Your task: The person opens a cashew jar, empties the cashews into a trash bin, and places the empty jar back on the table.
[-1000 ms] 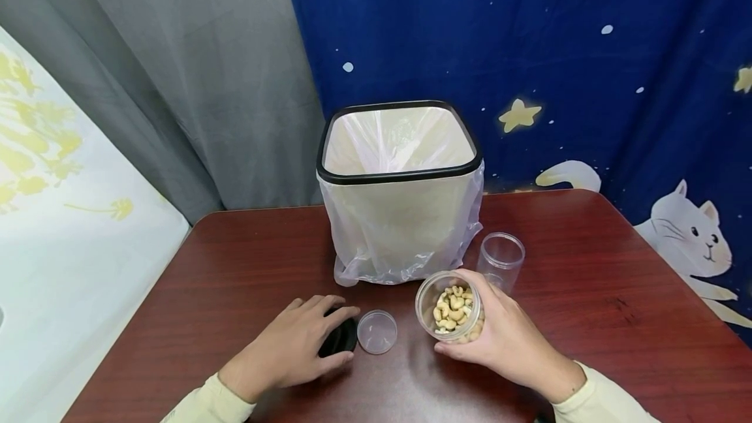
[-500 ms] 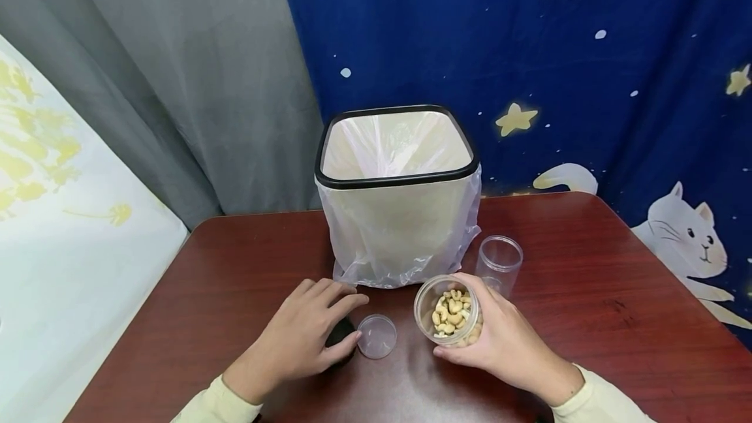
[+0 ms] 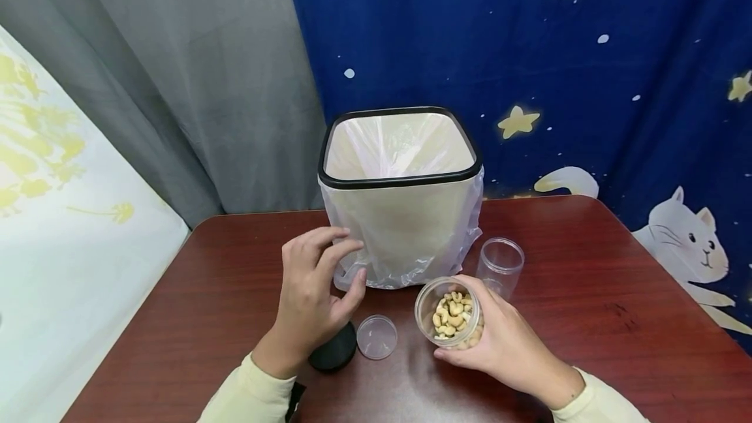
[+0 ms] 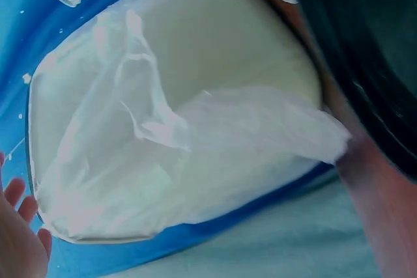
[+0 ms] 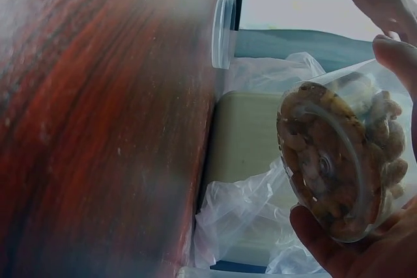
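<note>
A clear plastic jar (image 3: 424, 312) part filled with cashews (image 3: 454, 313) leans toward the left in my right hand (image 3: 499, 338), which grips its side with fingers and thumb. In the right wrist view the cashews press against the bottom of the jar (image 5: 329, 161). My left hand (image 3: 314, 286) is raised in the air with loosely bent fingers and nothing in it. Below it on the table lie a black round lid (image 3: 335, 348) and a small clear lid (image 3: 377, 337), side by side. Behind my right hand stands a second clear jar (image 3: 501, 265), with no contents showing.
A cream waste bin (image 3: 405, 227) with a black rim and a thin plastic liner stands at the back middle of the brown table (image 3: 252, 260). Grey and blue star-patterned curtains (image 3: 405, 25) hang behind. A white patterned panel (image 3: 82, 266) slopes along the left side.
My left hand has lifted off the black lid and moved up toward the bin, uncovering the lid. My right hand and the jar of cashews have stayed nearly still.
</note>
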Demonstrator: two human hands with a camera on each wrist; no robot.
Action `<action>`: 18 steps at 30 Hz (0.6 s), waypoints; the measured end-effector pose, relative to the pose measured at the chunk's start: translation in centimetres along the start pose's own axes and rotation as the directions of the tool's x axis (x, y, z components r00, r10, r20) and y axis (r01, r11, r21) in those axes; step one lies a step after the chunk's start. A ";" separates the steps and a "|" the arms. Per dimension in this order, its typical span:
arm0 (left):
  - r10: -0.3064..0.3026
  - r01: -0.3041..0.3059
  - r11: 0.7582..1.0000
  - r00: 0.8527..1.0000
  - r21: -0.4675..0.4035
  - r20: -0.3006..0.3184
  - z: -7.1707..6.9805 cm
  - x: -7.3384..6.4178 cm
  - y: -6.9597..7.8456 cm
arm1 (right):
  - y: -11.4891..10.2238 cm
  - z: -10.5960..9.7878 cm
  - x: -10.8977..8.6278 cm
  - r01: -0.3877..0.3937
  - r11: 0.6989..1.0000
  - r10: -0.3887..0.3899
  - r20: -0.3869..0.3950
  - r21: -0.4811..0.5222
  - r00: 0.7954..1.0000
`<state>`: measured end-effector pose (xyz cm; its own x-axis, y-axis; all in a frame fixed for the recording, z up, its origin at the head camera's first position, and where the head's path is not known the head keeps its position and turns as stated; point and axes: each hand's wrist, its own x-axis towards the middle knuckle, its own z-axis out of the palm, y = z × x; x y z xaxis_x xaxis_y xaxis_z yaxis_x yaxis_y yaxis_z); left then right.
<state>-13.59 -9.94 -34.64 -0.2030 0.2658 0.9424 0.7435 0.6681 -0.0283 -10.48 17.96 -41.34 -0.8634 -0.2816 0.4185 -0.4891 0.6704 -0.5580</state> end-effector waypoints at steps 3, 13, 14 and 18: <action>-0.022 0.023 1.000 0.996 0.008 -0.088 0.7 0.7 0.3 | 0.1 0.0 -0.1 0.005 1.000 -0.005 -0.003 0.001 1.000; -0.155 0.161 0.987 0.976 0.029 -0.154 2.1 2.6 -0.6 | 0.1 0.2 -0.1 0.022 1.000 -0.022 -0.009 -0.001 1.000; -0.167 0.173 0.985 0.974 0.026 -0.153 2.2 2.8 -0.7 | 0.1 0.2 -0.1 0.024 1.000 -0.024 -0.010 -0.001 1.000; -0.233 0.239 0.971 0.961 0.025 -0.147 2.4 3.3 -1.2 | 0.1 0.3 0.0 0.018 1.000 -0.018 -0.008 -0.008 1.000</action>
<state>-16.68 -8.15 -32.33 -0.2751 -0.0024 0.9614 0.6571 0.7295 0.1899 -10.52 17.83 -41.57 -0.8534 -0.2882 0.4343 -0.5036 0.6706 -0.5447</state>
